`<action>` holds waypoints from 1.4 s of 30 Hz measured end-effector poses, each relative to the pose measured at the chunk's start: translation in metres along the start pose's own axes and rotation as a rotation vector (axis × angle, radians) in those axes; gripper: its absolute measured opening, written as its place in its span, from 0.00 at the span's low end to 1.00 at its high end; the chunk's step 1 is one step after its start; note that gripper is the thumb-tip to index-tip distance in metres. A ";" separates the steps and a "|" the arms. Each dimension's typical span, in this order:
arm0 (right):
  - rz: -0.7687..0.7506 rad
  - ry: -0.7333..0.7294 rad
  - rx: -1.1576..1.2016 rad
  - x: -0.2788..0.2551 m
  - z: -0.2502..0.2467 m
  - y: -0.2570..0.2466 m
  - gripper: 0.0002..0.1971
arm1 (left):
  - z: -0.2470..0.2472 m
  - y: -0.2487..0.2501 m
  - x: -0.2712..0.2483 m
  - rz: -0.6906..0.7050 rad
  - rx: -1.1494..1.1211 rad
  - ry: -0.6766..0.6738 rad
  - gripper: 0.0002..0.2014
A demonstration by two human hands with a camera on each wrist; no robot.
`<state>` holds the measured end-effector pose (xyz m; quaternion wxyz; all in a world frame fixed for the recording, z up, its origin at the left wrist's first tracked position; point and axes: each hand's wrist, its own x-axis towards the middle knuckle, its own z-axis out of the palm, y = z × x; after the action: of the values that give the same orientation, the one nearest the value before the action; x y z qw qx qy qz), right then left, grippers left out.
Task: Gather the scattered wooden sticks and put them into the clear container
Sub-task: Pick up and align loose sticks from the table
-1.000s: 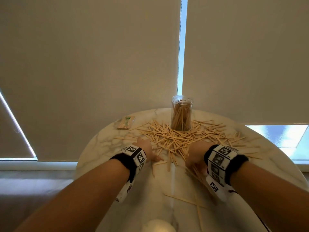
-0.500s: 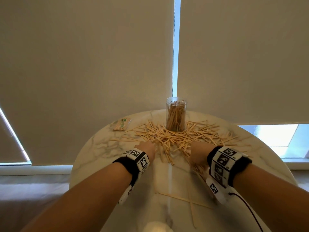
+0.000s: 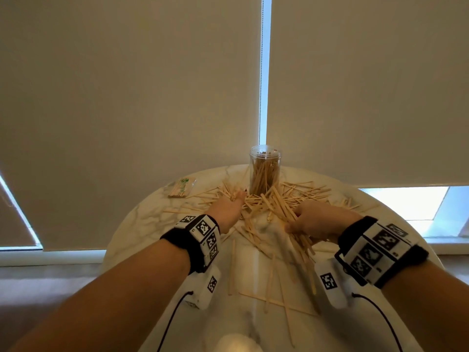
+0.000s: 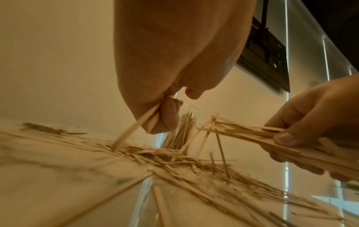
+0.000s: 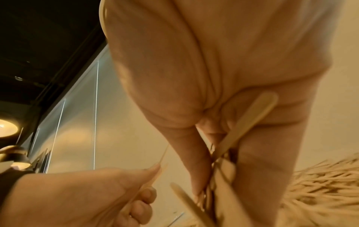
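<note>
Gathering thin pale wooden sticks (image 3: 264, 201) in front of the clear round plastic container (image 3: 265, 171).
Right hand (image 3: 314, 221) fingers clasp a bundle; left hand (image 3: 227, 208) pinches a few sticks. Next, I think, lift them into the container.

A round marble table (image 3: 142, 219) stands before two drawn blinds (image 3: 127, 97). At its ten o'clock edge lies a small packet (image 3: 182, 187).

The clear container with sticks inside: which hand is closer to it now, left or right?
Left. The left hand reaches almost to the base of the clear container. The right hand, gripping a bundle of sticks, is farther back.
</note>
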<state>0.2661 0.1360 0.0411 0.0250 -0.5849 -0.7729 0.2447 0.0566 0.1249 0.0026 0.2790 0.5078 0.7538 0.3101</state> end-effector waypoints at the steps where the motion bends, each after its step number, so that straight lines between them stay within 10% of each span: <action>1: -0.011 0.022 0.026 0.000 -0.001 0.000 0.12 | 0.003 0.001 0.001 0.002 -0.017 -0.027 0.40; 11: -0.293 0.150 0.324 0.003 0.013 -0.030 0.08 | 0.032 0.024 0.001 0.043 -0.650 -0.315 0.41; 20: -0.449 0.245 0.184 0.033 0.016 -0.046 0.09 | 0.024 0.019 0.033 0.020 -0.773 0.118 0.14; 26: -0.513 0.786 0.247 0.053 -0.009 -0.041 0.18 | 0.011 0.013 0.042 0.041 -1.073 0.061 0.14; 30: -0.559 0.882 0.348 0.073 -0.016 -0.043 0.24 | 0.014 0.029 0.035 0.122 -1.097 -0.094 0.21; 34: -0.486 0.751 0.483 0.090 -0.023 -0.041 0.28 | 0.018 0.050 0.034 0.189 -1.226 -0.176 0.22; 38: -0.438 0.157 0.562 0.094 -0.018 -0.031 0.35 | 0.012 0.064 0.048 0.287 -1.430 -0.090 0.19; 42: -0.457 -0.121 0.298 0.092 -0.014 -0.027 0.17 | 0.010 0.065 0.062 0.273 -1.556 -0.080 0.14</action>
<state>0.2176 0.2197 0.0418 0.1189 -0.3695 -0.8404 0.3782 0.0824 0.2041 0.0385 0.5403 0.2659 0.2409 0.7612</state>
